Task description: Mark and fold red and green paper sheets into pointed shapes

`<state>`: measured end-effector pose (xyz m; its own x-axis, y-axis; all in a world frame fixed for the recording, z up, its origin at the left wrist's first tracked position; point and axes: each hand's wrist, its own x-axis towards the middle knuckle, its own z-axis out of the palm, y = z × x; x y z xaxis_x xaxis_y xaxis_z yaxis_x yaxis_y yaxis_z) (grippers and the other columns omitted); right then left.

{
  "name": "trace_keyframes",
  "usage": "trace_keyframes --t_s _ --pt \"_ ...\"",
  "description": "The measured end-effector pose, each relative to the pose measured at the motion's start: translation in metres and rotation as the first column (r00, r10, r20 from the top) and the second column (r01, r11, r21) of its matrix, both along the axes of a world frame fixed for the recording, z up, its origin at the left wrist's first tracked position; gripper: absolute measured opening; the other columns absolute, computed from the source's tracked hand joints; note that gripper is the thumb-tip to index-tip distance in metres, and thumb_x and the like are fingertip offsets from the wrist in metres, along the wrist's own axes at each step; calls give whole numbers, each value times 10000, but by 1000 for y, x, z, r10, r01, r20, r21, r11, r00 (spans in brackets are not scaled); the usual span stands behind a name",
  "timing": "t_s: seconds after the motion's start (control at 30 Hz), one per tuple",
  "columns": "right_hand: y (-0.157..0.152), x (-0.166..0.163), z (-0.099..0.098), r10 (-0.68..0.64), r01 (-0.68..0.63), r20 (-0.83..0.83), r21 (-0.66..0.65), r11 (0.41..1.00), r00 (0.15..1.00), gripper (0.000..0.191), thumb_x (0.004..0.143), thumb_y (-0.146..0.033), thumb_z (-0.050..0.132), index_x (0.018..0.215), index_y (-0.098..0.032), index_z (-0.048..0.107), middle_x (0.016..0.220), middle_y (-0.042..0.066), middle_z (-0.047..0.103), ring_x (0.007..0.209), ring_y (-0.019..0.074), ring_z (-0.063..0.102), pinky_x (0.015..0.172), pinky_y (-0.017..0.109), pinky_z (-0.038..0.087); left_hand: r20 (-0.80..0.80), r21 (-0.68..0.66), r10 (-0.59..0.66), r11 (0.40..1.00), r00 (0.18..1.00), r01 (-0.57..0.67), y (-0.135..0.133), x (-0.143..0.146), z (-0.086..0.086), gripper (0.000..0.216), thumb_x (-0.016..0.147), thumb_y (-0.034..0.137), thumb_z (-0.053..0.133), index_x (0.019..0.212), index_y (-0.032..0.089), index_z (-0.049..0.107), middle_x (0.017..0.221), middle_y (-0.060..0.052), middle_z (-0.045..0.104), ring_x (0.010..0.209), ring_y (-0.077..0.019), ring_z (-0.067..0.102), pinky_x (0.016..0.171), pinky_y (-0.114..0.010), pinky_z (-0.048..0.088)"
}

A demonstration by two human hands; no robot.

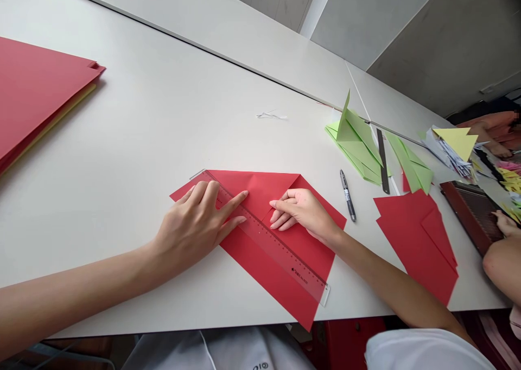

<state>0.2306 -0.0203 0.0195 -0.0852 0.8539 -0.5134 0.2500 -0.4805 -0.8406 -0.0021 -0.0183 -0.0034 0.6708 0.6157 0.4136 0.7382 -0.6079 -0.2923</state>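
Note:
A red sheet of paper (pixel 285 272) lies on the white table (pixel 163 126) with one corner folded over. A clear plastic ruler (pixel 277 248) lies slantwise across it. My left hand (pixel 195 223) is spread flat, its fingers pressing the ruler's upper end and the paper. My right hand (pixel 299 210) rests on the paper just right of the ruler, its fingers stretched together and pressing the edge of the folded flap. Neither hand holds anything.
A stack of red and yellow sheets (pixel 36 96) lies far left. A pen (pixel 348 195), folded green papers (pixel 358 142), a dark metal ruler (pixel 382 161) and more red sheets (pixel 419 240) lie to the right. Another person's hand (pixel 504 223) rests on a dark cutting board (pixel 472 210).

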Motion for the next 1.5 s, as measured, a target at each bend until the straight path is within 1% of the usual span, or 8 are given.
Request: trace_keyframes --t_s 0.53,0.7,0.77,0.83,0.9,0.97,1.27,1.5 --pt "0 2 -2 36 -38 49 49 998 998 219 874 -341 656 769 -164 582 703 67 735 618 178 728 531 240 595 -45 20 14 1000 999 -13 0 1 2 389 979 458 433 1294 300 597 808 -74 528 731 -181 511 566 -251 400" --pt "-13 0 -1 21 -68 220 209 976 975 312 882 -438 625 691 -202 554 571 14 653 441 135 609 452 247 515 -65 25 13 1000 998 -12 -1 -1 1 396 986 455 415 1295 287 596 794 -67 519 735 -184 515 573 -258 406" --pt "-23 -6 -1 -3 -183 387 444 877 922 302 928 -416 559 700 -219 570 644 33 671 585 168 660 603 298 556 -65 40 13 999 998 -10 0 -2 0 394 989 446 408 1299 281 589 794 -68 525 739 -189 517 562 -259 400" --pt "-32 -14 -3 52 -436 540 614 658 840 248 973 -378 476 914 -212 651 973 101 728 967 237 682 885 389 541 -75 33 14 999 997 -12 1 -2 0 375 998 412 394 1290 278 589 802 -69 538 752 -194 520 565 -264 401" --pt "-37 -21 -7 185 -648 648 610 456 739 392 1003 -371 398 1293 -153 545 1388 143 551 1337 253 459 1112 446 387 -97 26 -1 1000 995 4 2 -3 1 343 1005 345 382 1237 263 621 805 -70 553 771 -199 528 586 -273 406" --pt "-37 -26 -12 275 -761 720 529 375 637 579 1016 -399 352 1491 -73 287 1562 157 286 1472 227 198 1203 453 230 -108 51 -27 998 994 33 3 -4 1 330 1001 300 389 1190 239 652 795 -75 564 779 -207 540 595 -284 410" --pt "-16 -11 -20 113 -832 899 336 442 424 731 1002 -537 293 1514 -22 213 1580 160 194 1485 235 105 1221 432 173 -42 72 -63 995 997 66 7 -7 -11 369 989 282 405 1304 232 589 793 -83 574 835 -250 569 596 -324 475" --pt "-6 8 -22 23 -812 935 294 505 353 746 999 -554 269 1508 -11 230 1585 145 193 1485 229 114 1223 396 175 -11 70 -97 993 995 98 7 -8 -8 376 972 174 382 1257 243 617 781 -78 582 844 -267 572 624 -349 475"
